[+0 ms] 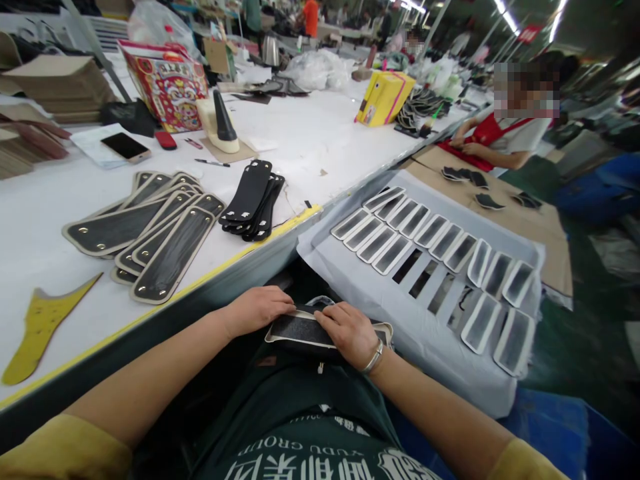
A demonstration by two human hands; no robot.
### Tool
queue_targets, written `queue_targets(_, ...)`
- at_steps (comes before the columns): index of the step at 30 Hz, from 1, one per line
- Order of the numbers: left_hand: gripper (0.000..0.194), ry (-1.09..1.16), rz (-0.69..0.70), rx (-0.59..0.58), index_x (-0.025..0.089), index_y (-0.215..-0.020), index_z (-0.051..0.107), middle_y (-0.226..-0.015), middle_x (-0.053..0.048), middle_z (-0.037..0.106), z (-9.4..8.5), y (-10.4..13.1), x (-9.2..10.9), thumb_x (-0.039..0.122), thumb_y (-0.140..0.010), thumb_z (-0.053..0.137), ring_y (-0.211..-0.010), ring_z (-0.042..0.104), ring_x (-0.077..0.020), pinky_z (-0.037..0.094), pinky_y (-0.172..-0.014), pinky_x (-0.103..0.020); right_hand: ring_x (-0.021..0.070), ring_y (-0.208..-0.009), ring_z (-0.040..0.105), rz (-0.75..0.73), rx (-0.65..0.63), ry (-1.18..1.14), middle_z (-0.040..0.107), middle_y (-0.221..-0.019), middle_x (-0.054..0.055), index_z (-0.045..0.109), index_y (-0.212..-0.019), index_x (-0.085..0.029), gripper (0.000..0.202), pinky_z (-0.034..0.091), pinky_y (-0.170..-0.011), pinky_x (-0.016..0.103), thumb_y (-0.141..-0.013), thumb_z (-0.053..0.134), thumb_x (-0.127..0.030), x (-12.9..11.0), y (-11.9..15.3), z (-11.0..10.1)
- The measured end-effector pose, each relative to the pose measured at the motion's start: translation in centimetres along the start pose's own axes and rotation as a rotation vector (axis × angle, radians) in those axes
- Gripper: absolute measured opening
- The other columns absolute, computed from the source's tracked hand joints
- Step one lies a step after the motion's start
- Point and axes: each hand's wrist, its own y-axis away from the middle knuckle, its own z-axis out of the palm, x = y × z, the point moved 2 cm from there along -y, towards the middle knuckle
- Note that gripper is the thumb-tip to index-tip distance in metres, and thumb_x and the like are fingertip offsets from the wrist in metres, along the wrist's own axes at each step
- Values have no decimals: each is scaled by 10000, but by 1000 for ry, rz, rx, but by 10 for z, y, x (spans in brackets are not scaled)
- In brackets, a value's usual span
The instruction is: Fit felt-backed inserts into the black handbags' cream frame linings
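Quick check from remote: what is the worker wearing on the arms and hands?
Both hands are bare, no gloves. The right hand has a silver bracelet at the wrist; the left hand wears nothing. Yellow sleeves cover only the upper arms.

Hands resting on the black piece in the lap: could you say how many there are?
2: the left hand on the left end of the black piece, the right hand across its right half. None hidden.

a factory floor for leather or shoe parts

a long white bench (320, 143) carries fanned stacks of cut black pieces (250, 200) and edged panels (155, 233); more panels lie in rows on a grey sheet (400, 320), a co-worker (500, 137) sits further along, and strip lights (507, 17) hang overhead.
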Motion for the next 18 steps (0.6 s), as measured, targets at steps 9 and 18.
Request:
queue_targets(9, 240, -77, 4, -119, 173, -1033, 640, -1078, -67, 665, 5, 1, -1, 160, -900, 440, -974, 589, -154, 483, -880, -285, 198, -820, 500, -32, -46, 54, 625, -919, 103, 626, -1062, -107, 246, 445, -720, 311, -903, 442, -140, -1, -3, 0)
queue_targets(18, 214, -144, -7, -259, 161, -1031, 635, -1073, -74, 656, -3, -8, 3, 142, -855, 514, -957, 586, -174, 486, -858, -288, 223, -784, 485, -46, -208, 120, 609, -897, 108, 606, -1084, -80, 251, 441, -642, 328, -868, 493, -141, -4, -10, -4)
